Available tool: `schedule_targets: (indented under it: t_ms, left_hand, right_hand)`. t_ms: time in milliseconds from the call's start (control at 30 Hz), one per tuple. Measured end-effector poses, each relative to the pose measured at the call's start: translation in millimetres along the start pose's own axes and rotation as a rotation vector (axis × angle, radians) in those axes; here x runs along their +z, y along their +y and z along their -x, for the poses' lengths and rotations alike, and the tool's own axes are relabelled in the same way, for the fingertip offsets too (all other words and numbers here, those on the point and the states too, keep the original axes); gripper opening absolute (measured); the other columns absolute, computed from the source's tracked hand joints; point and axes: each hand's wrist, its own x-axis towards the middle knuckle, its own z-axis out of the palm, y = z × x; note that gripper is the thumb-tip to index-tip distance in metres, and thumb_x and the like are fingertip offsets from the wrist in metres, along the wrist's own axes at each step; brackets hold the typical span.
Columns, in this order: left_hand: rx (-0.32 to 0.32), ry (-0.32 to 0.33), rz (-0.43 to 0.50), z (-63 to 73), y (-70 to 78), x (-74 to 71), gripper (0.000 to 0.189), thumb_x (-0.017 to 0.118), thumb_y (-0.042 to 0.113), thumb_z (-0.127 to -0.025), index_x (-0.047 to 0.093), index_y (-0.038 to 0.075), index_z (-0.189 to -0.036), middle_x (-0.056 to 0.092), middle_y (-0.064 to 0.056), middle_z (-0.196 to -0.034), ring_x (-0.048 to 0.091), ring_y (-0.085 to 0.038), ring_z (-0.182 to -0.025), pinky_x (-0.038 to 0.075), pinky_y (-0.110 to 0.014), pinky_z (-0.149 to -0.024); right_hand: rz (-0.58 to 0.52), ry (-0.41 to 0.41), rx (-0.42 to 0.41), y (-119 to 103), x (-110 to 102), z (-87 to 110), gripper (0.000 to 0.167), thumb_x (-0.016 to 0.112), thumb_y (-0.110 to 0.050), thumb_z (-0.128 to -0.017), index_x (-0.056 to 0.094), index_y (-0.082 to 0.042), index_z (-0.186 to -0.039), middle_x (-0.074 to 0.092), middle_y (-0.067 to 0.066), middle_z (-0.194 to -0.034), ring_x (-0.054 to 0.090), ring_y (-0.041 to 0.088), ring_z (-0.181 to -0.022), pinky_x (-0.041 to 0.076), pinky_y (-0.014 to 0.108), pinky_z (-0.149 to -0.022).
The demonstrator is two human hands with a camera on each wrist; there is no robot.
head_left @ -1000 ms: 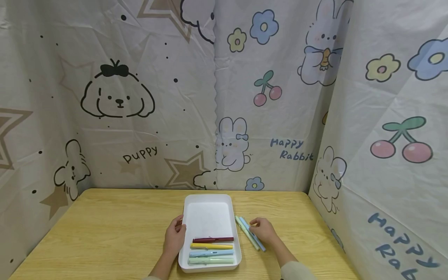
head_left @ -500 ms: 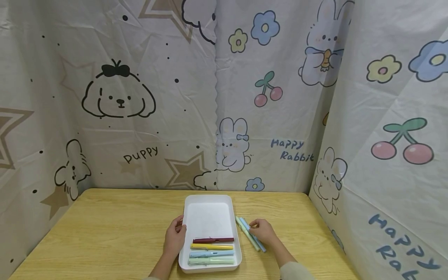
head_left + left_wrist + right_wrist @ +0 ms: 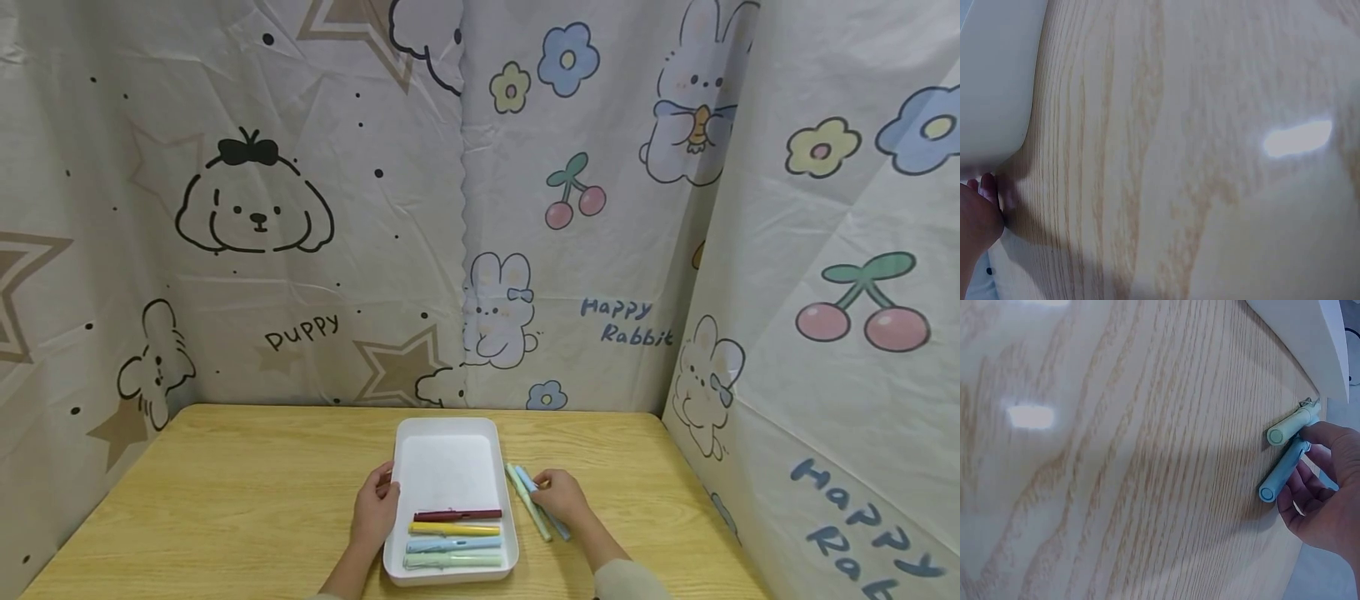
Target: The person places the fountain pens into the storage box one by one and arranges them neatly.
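A white tray (image 3: 447, 467) lies on the table with a dark red pen (image 3: 457, 516), a yellow pen (image 3: 454, 528), a light blue pen (image 3: 453, 544) and a light green pen (image 3: 453, 561) side by side in its near half. My left hand (image 3: 372, 510) holds the tray's left wall, thumb at the rim; its other fingers are partly hidden. Right of the tray, my right hand (image 3: 562, 497) pinches another light blue pen (image 3: 1282, 471) between thumb and fingers. Beside that one, another light green pen (image 3: 1292, 426) lies on the table, close to the thumb.
The wooden table (image 3: 262, 483) stretches to both sides of the tray. Printed curtains (image 3: 300, 208) hang behind the table and along both its sides.
The loose light green pen has turned slightly, its near end shifting left, away from the blue pen. My right hand has barely moved; the left hand and tray stay in place.
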Motion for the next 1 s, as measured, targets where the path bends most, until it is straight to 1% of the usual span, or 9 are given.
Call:
schedule_targets:
  t_ms: [167, 433, 767, 1000]
  left_hand:
    - [-0.010, -0.004, 0.000, -1.0, -0.7, 0.5, 0.039, 0.049, 0.006, -0.093, 0.049, 0.002, -0.132, 0.056, -0.023, -0.120, 0.058, -0.034, -0.106, 0.053, -0.043, -0.087]
    - [-0.012, -0.009, 0.002, -1.4, -2.1, 0.4, 0.039, 0.049, 0.005, -0.093, 0.049, 0.001, -0.132, 0.056, -0.023, -0.120, 0.058, -0.033, -0.106, 0.053, -0.043, -0.087]
    - [0.006, -0.001, 0.008, -0.2, -0.6, -0.4, 0.038, 0.049, 0.004, -0.093, 0.050, 0.000, -0.130, 0.057, -0.023, -0.118, 0.059, -0.034, -0.105, 0.053, -0.042, -0.086]
    - [-0.009, -0.009, 0.004, 0.3, -0.1, -1.2, 0.038, 0.049, 0.005, -0.093, 0.049, 0.001, -0.131, 0.057, -0.023, -0.120, 0.058, -0.034, -0.106, 0.053, -0.044, -0.087]
  right_hand:
    - [0.028, 0.016, 0.003, -1.3, 2.0, -0.2, 0.020, 0.069, -0.013, -0.076, 0.066, 0.000, -0.091, 0.062, 0.005, -0.077, 0.052, 0.015, -0.070, 0.044, 0.028, -0.062]
    - [0.052, 0.022, 0.015, -4.3, 2.5, 0.2, 0.020, 0.070, -0.015, -0.077, 0.066, -0.002, -0.090, 0.067, 0.009, -0.085, 0.057, 0.017, -0.073, 0.048, 0.032, -0.065]
    - [0.075, 0.034, 0.014, -3.8, 4.8, -1.5, 0.018, 0.070, -0.012, -0.074, 0.066, -0.003, -0.090, 0.066, 0.006, -0.082, 0.055, 0.015, -0.071, 0.046, 0.030, -0.062]
    - [0.080, 0.013, 0.018, -5.3, 0.9, 0.3, 0.019, 0.068, -0.010, -0.074, 0.066, -0.001, -0.091, 0.061, 0.004, -0.076, 0.052, 0.014, -0.066, 0.042, 0.027, -0.058]
